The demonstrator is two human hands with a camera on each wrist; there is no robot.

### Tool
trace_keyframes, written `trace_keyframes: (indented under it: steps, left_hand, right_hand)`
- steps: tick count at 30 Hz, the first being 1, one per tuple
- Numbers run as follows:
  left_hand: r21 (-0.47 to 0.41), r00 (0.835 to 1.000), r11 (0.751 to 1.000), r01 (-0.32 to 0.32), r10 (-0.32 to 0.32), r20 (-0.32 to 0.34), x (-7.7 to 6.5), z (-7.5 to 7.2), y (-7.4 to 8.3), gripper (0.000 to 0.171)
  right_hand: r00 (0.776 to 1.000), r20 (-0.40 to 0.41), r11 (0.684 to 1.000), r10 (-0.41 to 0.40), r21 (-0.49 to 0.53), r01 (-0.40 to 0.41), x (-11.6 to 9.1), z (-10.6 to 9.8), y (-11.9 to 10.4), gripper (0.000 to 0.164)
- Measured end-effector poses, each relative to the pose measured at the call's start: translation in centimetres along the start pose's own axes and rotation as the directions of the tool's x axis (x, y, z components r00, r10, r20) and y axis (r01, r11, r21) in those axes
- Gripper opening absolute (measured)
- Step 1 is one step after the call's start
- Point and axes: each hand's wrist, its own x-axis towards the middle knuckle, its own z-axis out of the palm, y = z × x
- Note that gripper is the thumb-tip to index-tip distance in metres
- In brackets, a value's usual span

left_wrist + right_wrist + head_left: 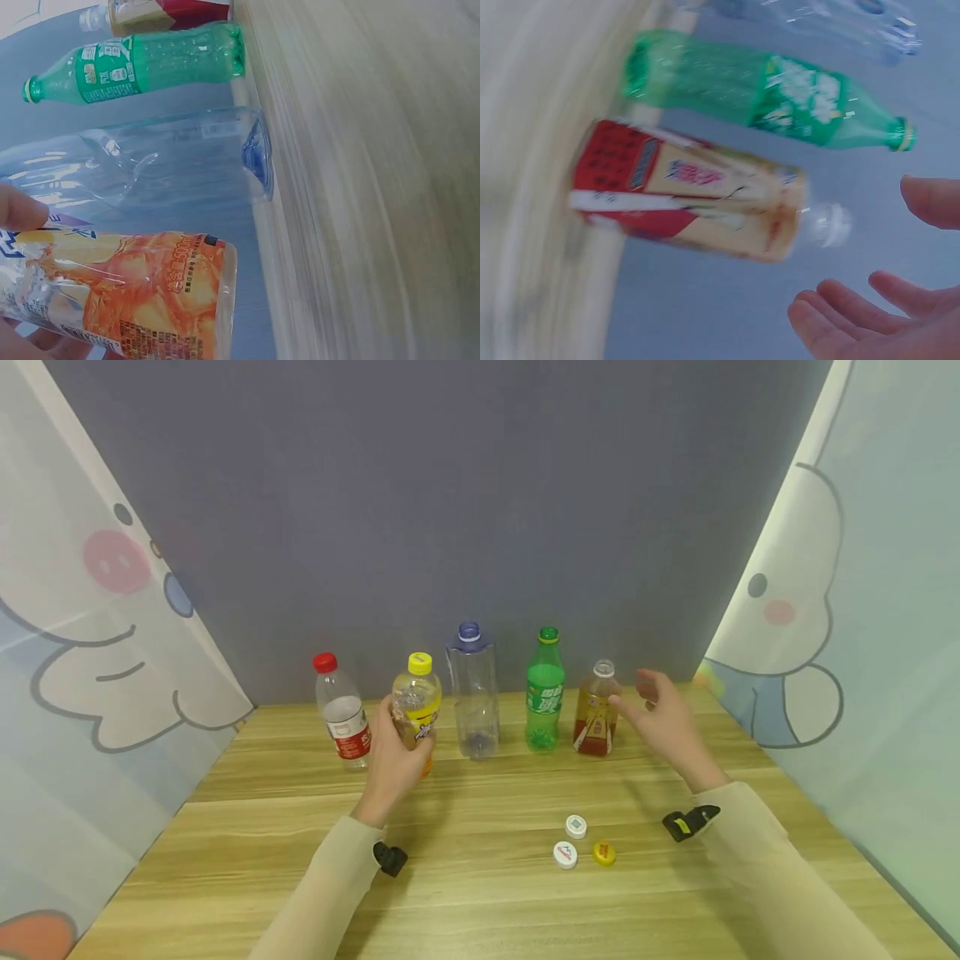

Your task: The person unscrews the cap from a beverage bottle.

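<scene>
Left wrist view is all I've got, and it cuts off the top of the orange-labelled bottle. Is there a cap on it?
Observer: Yes, the orange-labelled bottle has a yellow cap on.
Visitor: What's the person's other hand doing? I can't see it.
Observer: The right hand holds nothing, near the neck of the red-and-tan bottle.
Visitor: Are any caps lying loose?
Observer: Three: two white caps and a loose yellow cap on the table.
</scene>
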Motion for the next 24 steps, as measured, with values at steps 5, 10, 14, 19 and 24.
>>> trace_keyframes:
  steps: [5,10,14,19,24]
  left_hand:
    - [-0.009,0.998,0.998,-0.056,0.057,0.016,-0.5,-0.2,0.5,0.079]
    - [-0.053,0.995,0.994,-0.094,0.096,0.033,-0.7,0.2,0.9,0.077]
    - [-0.080,0.991,0.989,-0.122,0.126,0.041,-1.0,0.6,1.3,0.077]
    - [-0.055,0.983,0.982,-0.180,0.182,0.024,-1.3,1.1,1.8,0.078]
    - [-0.049,0.972,0.972,-0.230,0.232,0.039,-1.5,1.5,2.4,0.078]
  right_hand:
    - [0.999,-0.014,0.998,-0.031,0.048,0.031,-0.7,-0.1,-1.9,0.075]
    - [0.999,-0.006,0.989,-0.050,0.136,0.050,-1.4,0.2,-3.5,0.071]
    - [0.998,-0.005,0.976,-0.061,0.209,0.060,-1.5,0.7,-4.3,0.064]
    - [0.998,0.004,0.960,-0.060,0.273,0.057,-1.7,1.6,-5.2,0.057]
    - [0.997,0.018,0.943,-0.071,0.329,0.061,-1.8,2.4,-6.0,0.052]
